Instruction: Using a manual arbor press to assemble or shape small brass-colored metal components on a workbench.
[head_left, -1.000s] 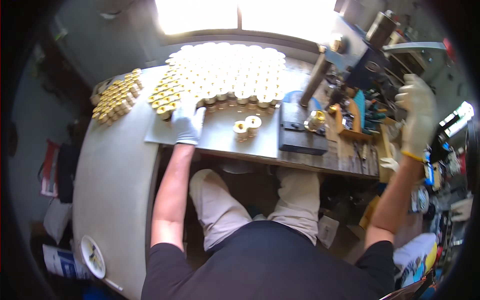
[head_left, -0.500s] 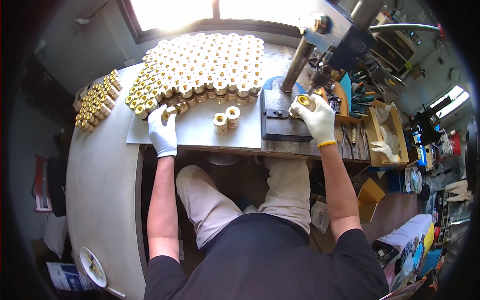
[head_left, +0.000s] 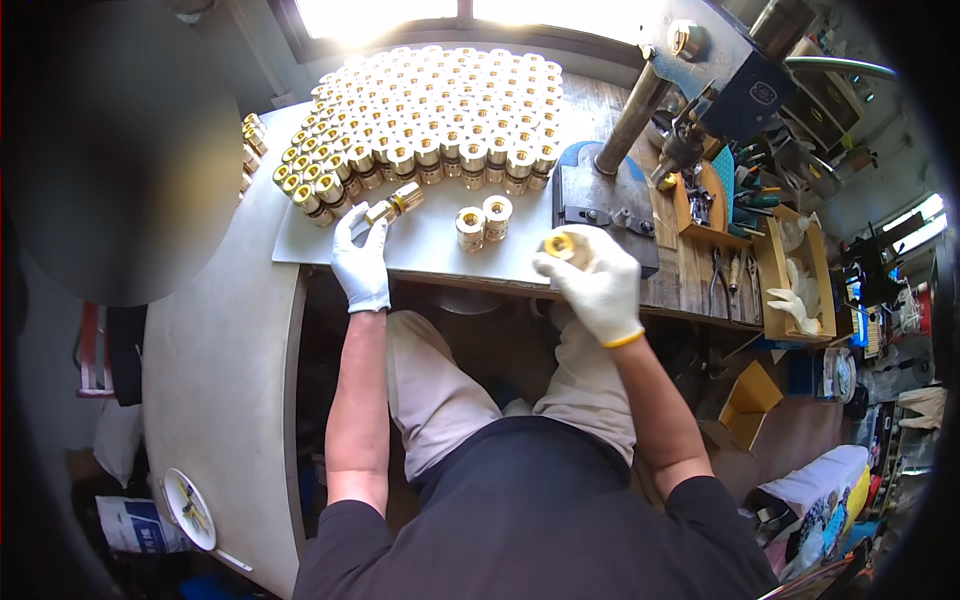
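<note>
Both of my hands wear white gloves. My left hand (head_left: 361, 264) pinches a brass pipe fitting (head_left: 402, 202), tilted over the board at the front of the large group. In my right hand (head_left: 606, 285) is another fitting (head_left: 558, 246), its golden bore facing up; fingers hide most of its body. That hand is in front of the blue bench press (head_left: 612, 222), apart from its base. Two upright silver-and-brass fittings (head_left: 471, 228) stand between my hands on the white board (head_left: 410, 255). Behind them, many more fittings (head_left: 430, 120) stand upright in tight rows.
Right of the press lie pliers (head_left: 717, 283) and a wooden box (head_left: 785, 290) with white gloves inside. A side table (head_left: 215, 390) at the left carries a white dish (head_left: 190, 508). A dark blurred round shape (head_left: 120, 150) covers the upper left, partly hiding another fitting group.
My right hand has moved left and nearer with its fitting, off the press base. My left hand has raised a fitting away from the front rows. The view has shifted; a dark blur appears upper left.
</note>
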